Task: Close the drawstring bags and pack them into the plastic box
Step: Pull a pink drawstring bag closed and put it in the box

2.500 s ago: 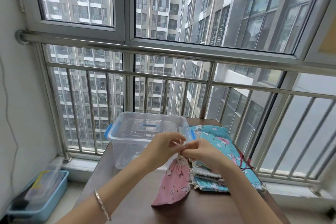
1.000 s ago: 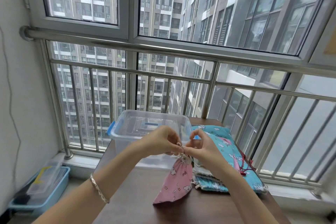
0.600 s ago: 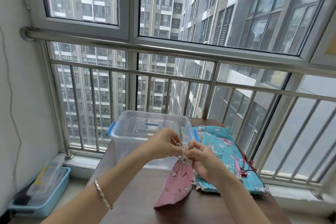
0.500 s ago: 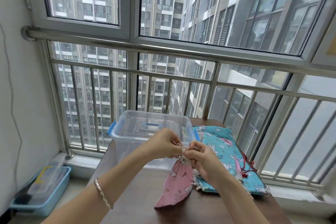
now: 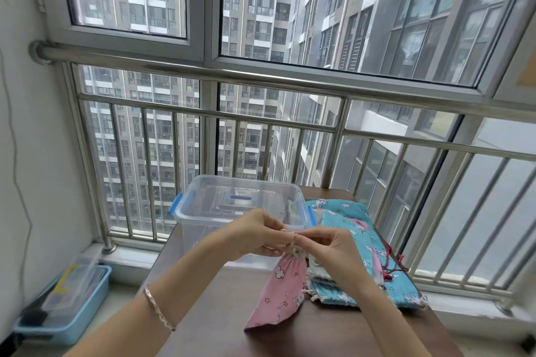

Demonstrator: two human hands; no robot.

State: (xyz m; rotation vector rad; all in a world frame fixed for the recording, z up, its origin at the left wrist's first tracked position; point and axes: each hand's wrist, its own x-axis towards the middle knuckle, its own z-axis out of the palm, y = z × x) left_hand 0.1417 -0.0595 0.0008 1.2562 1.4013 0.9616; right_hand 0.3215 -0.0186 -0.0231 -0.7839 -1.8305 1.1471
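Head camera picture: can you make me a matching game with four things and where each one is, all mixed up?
Things:
1. pink bag
2. plastic box
3. blue bags
4. blue tray

Places:
A. on the floor by the wall
B. pinched at the top by the left hand and the right hand
C. piled on the right side of the table
D. standing at the far end of the table, by the railing

Pairs: 1-B, 2-D, 3-C, 4-A.
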